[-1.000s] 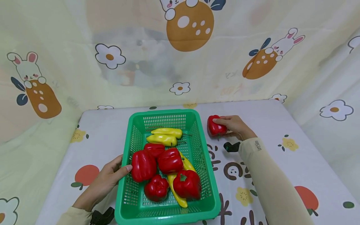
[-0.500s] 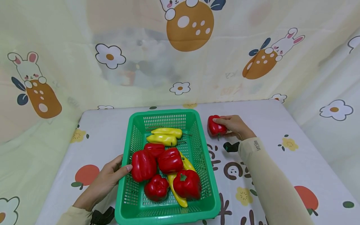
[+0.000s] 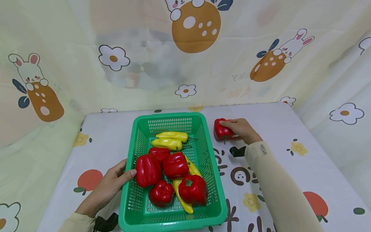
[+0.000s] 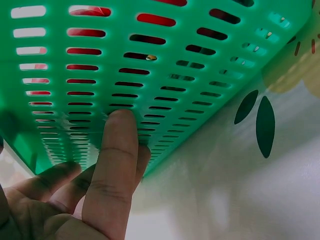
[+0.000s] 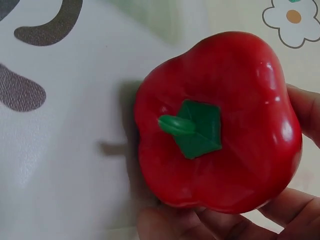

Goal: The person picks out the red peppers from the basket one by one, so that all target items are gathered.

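My right hand (image 3: pixel 242 129) holds a red bell pepper (image 3: pixel 222 129) right of the basket, the thumb over its near side. In the right wrist view the pepper's green stem (image 5: pixel 197 129) faces the camera, and fingers curl behind its body. With the thumb over the rim, my left hand (image 3: pixel 111 183) grips the left side of a green plastic basket (image 3: pixel 215 180). Its fingers (image 4: pixel 112 175) press the slotted outer wall in the left wrist view. Several red bell peppers (image 3: pixel 148 170) lie inside with yellow long peppers (image 3: pixel 169 144), some partly covered.
A white printed cloth (image 3: pixel 278 125) covers the table. Behind it hangs a curtain (image 3: pixel 145 80) with rabbit and flower prints. Black wrist mounts (image 3: pixel 238 151) sit by both sleeves.
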`<state>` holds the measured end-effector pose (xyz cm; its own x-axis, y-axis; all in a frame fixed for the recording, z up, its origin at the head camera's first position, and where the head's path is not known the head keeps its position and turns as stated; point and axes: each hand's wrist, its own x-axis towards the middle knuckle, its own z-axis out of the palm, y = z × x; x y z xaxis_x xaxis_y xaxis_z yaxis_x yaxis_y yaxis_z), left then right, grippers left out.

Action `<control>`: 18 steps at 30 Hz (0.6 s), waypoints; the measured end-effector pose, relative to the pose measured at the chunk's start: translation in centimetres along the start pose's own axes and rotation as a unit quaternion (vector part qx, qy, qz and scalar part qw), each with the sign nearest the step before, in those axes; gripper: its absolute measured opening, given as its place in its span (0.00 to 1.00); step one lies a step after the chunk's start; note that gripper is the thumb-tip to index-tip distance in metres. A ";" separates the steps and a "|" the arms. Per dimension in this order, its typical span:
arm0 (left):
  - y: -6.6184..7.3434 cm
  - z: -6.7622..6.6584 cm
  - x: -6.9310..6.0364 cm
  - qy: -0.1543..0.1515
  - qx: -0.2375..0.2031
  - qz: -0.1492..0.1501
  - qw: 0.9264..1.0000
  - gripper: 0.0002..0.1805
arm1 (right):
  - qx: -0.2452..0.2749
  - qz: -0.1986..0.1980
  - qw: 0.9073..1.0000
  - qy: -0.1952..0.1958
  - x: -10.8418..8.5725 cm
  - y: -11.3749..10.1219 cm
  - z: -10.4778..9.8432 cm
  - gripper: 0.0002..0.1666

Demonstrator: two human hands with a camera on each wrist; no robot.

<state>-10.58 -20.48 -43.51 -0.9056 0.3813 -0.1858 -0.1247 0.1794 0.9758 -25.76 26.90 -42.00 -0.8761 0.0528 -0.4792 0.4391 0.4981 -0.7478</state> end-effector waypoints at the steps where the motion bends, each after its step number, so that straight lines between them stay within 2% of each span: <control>1: 0.0 0.0 0.0 0.000 0.000 -0.001 1.000 0.37 | -0.002 -0.001 1.000 0.000 0.0 0.1 0.0 0.49; 18: 0.1 0.0 0.0 0.006 0.004 -0.015 1.000 0.37 | -0.025 -0.012 1.000 -0.013 -0.8 -0.2 -0.4 0.53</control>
<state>-10.62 -20.42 -43.43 -0.9064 0.3641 -0.2143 -0.1491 0.1989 0.9686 -25.25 27.06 -41.26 -0.8804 0.0192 -0.4739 0.4076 0.5415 -0.7353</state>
